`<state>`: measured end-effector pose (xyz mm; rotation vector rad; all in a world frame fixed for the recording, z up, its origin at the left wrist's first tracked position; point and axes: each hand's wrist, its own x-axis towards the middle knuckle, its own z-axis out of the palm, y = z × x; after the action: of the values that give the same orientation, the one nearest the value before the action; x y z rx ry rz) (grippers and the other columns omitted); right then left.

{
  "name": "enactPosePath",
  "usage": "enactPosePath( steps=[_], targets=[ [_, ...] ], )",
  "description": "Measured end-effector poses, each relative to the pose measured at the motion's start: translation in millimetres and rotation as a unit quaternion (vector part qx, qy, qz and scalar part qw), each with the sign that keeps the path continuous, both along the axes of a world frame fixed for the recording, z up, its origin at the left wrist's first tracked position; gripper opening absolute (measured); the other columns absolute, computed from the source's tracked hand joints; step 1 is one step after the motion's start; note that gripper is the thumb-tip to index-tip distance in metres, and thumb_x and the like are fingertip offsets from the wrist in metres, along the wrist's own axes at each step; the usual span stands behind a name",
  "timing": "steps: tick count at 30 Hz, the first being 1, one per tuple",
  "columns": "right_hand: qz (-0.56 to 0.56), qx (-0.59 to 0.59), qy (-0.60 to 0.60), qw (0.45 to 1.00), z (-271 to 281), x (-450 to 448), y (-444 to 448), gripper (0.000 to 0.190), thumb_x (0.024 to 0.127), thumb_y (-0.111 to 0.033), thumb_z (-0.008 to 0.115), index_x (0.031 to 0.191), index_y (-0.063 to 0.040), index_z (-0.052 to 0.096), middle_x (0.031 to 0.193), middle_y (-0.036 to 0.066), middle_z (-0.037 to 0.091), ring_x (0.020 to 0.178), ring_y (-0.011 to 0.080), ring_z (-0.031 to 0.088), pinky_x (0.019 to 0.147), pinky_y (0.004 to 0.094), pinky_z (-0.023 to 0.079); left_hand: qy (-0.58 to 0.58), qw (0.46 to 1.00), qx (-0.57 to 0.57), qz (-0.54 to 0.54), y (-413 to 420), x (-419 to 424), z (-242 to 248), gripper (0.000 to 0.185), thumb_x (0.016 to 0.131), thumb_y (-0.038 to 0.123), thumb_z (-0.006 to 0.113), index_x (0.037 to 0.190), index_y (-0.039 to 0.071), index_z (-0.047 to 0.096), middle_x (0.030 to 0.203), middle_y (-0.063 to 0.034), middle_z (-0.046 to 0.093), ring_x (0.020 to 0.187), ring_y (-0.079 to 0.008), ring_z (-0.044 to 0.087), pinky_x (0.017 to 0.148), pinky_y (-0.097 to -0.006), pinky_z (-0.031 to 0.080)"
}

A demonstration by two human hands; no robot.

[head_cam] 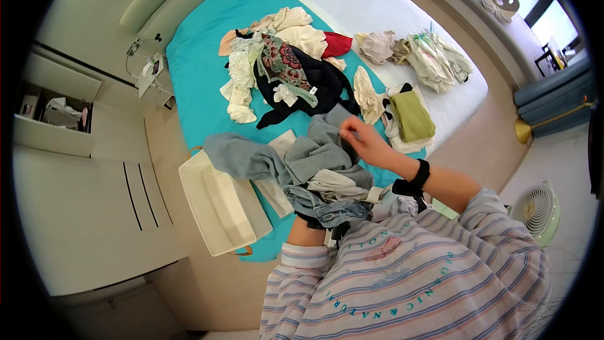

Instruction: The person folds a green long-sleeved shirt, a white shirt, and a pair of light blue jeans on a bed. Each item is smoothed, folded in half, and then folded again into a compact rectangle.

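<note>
A bundle of grey and blue clothes lies in front of my body, over the near edge of the bed. My right hand is at its upper right, fingers curled against a grey garment; whether they grip it is unclear. Under a denim garment my left forearm disappears, and the clothes hide my left hand. Beyond the bundle, a black garment lies under a floral cloth, among white and cream clothes. To the right, a folded green cloth rests on folded white clothes.
A cream fabric storage bin with brown handles stands left of the bundle. More clothes lie on the bed's white part. A red cloth is at the pile's back. A round fan stands at right, an open drawer at left.
</note>
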<state>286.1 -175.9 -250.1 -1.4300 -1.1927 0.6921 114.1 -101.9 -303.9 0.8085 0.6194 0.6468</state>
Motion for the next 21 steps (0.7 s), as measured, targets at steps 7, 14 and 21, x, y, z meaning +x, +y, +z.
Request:
enactPosePath(
  steps=[7, 14, 21],
  targets=[
    [0.425, -0.165, 0.228, 0.86, 53, -10, -44, 0.009, 0.097, -0.016, 0.057, 0.096, -0.007, 0.054, 0.08, -0.006, 0.047, 0.073, 0.0036, 0.043, 0.064, 0.0211, 0.037, -0.002, 1.0, -0.005, 0.009, 4, -3, 1, 0.043, 0.098, 0.031, 0.048, 0.133, 0.006, 0.045, 0.136, -0.0113, 0.049, 0.123, -0.0263, 0.049, 0.103, -0.0395, 0.038],
    [0.027, 0.156, -0.243, 0.957, 19, 8, 9, 0.02, 0.085, -0.014, 0.069, 0.1, -0.005, 0.059, 0.092, 0.003, 0.058, 0.073, 0.0093, 0.056, 0.064, 0.0245, 0.044, -0.005, 1.0, -0.007, 0.005, -3, 7, -4, 0.044, 0.098, 0.031, 0.047, 0.134, 0.007, 0.045, 0.137, -0.0112, 0.048, 0.124, -0.0262, 0.048, 0.104, -0.0394, 0.038],
    [0.087, 0.033, 0.037, 0.995, 27, -24, -5, 0.01, 0.086, -0.004, 0.06, 0.093, -0.004, 0.053, 0.091, 0.002, 0.054, 0.081, 0.0103, 0.051, 0.068, 0.0248, 0.043, 0.008, 1.0, -0.001, -0.003, -3, 5, -4, 0.045, 0.098, 0.032, 0.047, 0.135, 0.007, 0.044, 0.138, -0.011, 0.048, 0.125, -0.0262, 0.047, 0.105, -0.0393, 0.037]
  ],
)
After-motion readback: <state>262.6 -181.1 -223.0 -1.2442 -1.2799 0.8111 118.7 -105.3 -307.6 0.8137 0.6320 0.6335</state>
